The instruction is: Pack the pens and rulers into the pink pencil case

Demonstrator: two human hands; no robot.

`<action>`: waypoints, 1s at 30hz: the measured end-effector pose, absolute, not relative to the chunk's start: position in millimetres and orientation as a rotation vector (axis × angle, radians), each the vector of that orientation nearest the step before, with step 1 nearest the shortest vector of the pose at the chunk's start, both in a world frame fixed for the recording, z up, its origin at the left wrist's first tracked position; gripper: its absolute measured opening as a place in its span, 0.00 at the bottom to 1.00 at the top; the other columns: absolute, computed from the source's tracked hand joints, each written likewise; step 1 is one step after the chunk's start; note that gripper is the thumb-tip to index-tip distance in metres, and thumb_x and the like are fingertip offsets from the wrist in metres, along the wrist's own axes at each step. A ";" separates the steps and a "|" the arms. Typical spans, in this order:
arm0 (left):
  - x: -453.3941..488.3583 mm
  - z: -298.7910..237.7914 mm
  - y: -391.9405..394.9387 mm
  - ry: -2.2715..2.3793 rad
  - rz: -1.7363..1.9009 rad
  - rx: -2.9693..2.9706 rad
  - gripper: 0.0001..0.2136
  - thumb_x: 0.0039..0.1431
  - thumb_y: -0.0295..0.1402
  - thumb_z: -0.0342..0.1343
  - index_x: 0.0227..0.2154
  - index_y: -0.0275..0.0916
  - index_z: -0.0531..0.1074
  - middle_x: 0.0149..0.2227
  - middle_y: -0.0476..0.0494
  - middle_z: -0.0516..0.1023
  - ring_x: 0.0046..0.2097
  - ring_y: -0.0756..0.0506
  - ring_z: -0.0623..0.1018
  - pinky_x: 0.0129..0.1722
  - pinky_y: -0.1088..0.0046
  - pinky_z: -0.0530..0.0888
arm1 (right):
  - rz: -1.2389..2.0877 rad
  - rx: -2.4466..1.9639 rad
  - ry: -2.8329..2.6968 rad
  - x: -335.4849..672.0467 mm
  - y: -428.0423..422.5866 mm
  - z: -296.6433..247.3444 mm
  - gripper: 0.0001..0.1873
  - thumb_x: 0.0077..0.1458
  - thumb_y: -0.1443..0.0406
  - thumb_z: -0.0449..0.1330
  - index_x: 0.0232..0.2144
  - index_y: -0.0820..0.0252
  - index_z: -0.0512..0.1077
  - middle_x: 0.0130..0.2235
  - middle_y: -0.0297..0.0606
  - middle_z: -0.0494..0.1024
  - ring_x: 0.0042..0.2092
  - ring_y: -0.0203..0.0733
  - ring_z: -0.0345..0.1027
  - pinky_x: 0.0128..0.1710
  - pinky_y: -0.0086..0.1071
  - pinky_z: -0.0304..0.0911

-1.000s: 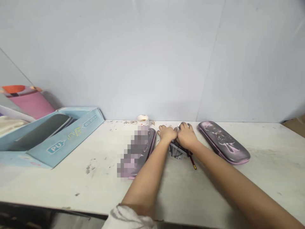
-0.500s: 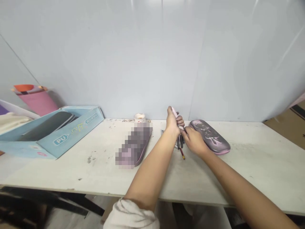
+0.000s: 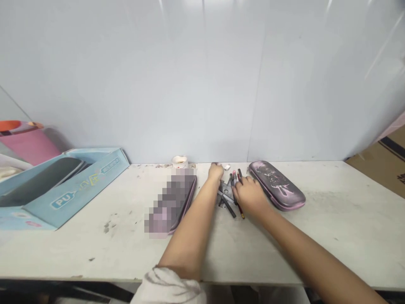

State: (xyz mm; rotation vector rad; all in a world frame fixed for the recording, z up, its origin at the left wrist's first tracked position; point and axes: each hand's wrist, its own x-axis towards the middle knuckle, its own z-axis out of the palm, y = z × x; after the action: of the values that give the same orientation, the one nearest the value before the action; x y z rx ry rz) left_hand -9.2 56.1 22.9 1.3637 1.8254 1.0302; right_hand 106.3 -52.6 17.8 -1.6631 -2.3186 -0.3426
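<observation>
Left hand (image 3: 216,172) curled, right hand (image 3: 250,194) bent over pens (image 3: 230,210), can't tell either grip; ample bench (image 3: 243,253) to front edge (image 3: 249,283).

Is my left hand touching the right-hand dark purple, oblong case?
Apart: the head view shows slim dark pens and pale tabletop between left hand and dark purple case.

The pale table (image 3: 120,257) bears a box (image 3: 87,185), cup (image 3: 179,162), two cases (image 3: 278,185), probably pens (image 3: 231,210).

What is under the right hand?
A dark red pencil pokes out on the near side of the right hand, and pen-like items show beyond it; whatever lies directly beneath is covered.
</observation>
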 end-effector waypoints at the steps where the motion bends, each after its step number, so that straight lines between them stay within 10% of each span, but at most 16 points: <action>1: -8.9 18.0 58.1 1.841 0.972 1.416 0.16 0.53 0.37 0.48 0.44 0.36 0.63 0.38 0.36 0.74 0.39 0.44 0.75 0.34 0.71 0.69 | -0.328 -1.718 -2.299 105.2 -40.8 19.2 0.20 0.58 0.63 0.43 0.37 0.67 0.72 0.42 0.53 0.71 0.46 0.51 0.61 0.41 0.41 0.55; 14: -4.3 15.0 35.5 1.423 0.467 2.462 0.19 0.53 0.25 0.45 0.48 0.41 0.65 0.57 0.42 0.61 0.60 0.43 0.56 0.58 0.64 0.55 | -0.111 -1.847 -2.165 118.7 11.8 12.3 0.19 0.55 0.61 0.47 0.40 0.71 0.70 0.43 0.55 0.70 0.46 0.50 0.61 0.43 0.37 0.55; 25: -1.8 53.9 -37.0 1.620 0.430 2.450 0.15 0.59 0.44 0.40 0.39 0.45 0.68 0.40 0.44 0.74 0.45 0.42 0.71 0.43 0.68 0.64 | 0.402 -1.447 -2.078 191.7 -48.8 39.1 0.23 0.58 0.53 0.43 0.24 0.60 0.68 0.26 0.35 0.74 0.30 0.38 0.66 0.30 0.29 0.56; 30: -12.8 34.4 -48.3 1.272 0.588 2.234 0.16 0.59 0.41 0.39 0.28 0.40 0.69 0.27 0.47 0.72 0.32 0.47 0.71 0.32 0.74 0.66 | 0.113 -1.223 -2.049 183.8 -64.7 19.4 0.16 0.58 0.60 0.44 0.34 0.60 0.70 0.35 0.40 0.74 0.38 0.41 0.66 0.38 0.31 0.58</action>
State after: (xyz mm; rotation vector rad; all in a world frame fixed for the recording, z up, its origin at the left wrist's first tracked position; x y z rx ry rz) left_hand -12.8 -48.3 34.4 2.2341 1.2719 0.5879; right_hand 183.8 -64.7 19.4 -1.2226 -2.0493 0.1130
